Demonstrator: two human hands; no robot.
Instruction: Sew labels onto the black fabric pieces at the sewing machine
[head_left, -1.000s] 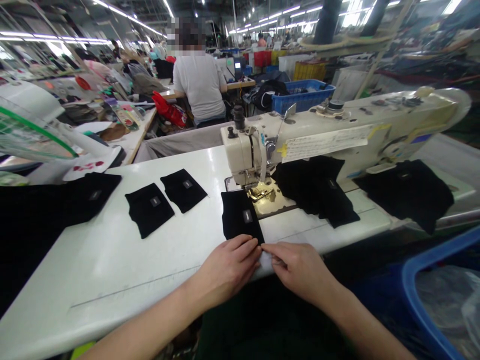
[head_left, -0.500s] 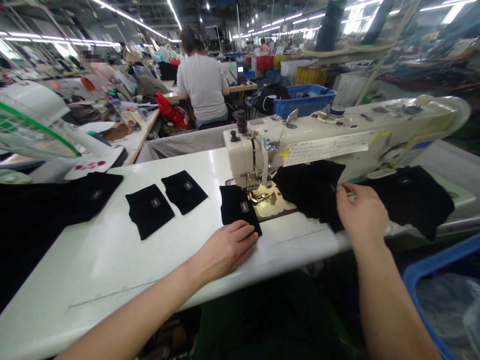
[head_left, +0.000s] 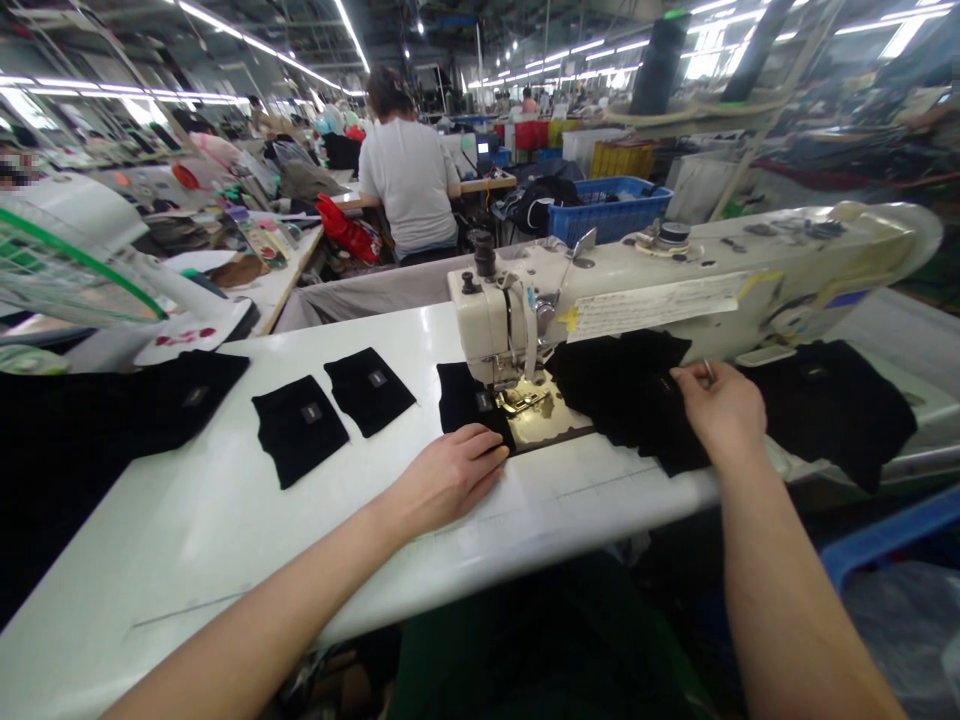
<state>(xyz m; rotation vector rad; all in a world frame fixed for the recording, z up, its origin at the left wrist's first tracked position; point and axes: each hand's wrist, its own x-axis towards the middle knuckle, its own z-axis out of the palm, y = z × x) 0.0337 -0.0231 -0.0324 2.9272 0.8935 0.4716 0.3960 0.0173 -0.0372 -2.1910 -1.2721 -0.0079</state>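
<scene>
My left hand (head_left: 454,472) lies on the table, its fingertips resting flat on the near edge of a black fabric piece (head_left: 459,398) with a small label. That piece reaches under the presser foot (head_left: 517,400) of the sewing machine (head_left: 675,270). Right of the needle, my right hand (head_left: 724,405) is closed, thumb and finger pinching the edge of a second black fabric piece (head_left: 622,395). A small metallic item (head_left: 706,374) shows among its fingers; its kind is unclear. Another labelled black piece (head_left: 832,400) lies further right.
Two labelled black pieces, one nearer (head_left: 300,430) and one behind it (head_left: 371,390), lie on the white table (head_left: 202,520). Larger black cloth (head_left: 67,440) covers its left end. A fan (head_left: 75,260) stands far left; a blue basket (head_left: 892,530) is at lower right. Someone in white (head_left: 409,185) sits ahead.
My left hand and the labelled piece under it have shifted slightly away from me, further under the presser foot. My right hand still pinches its cloth, nearly in place.
</scene>
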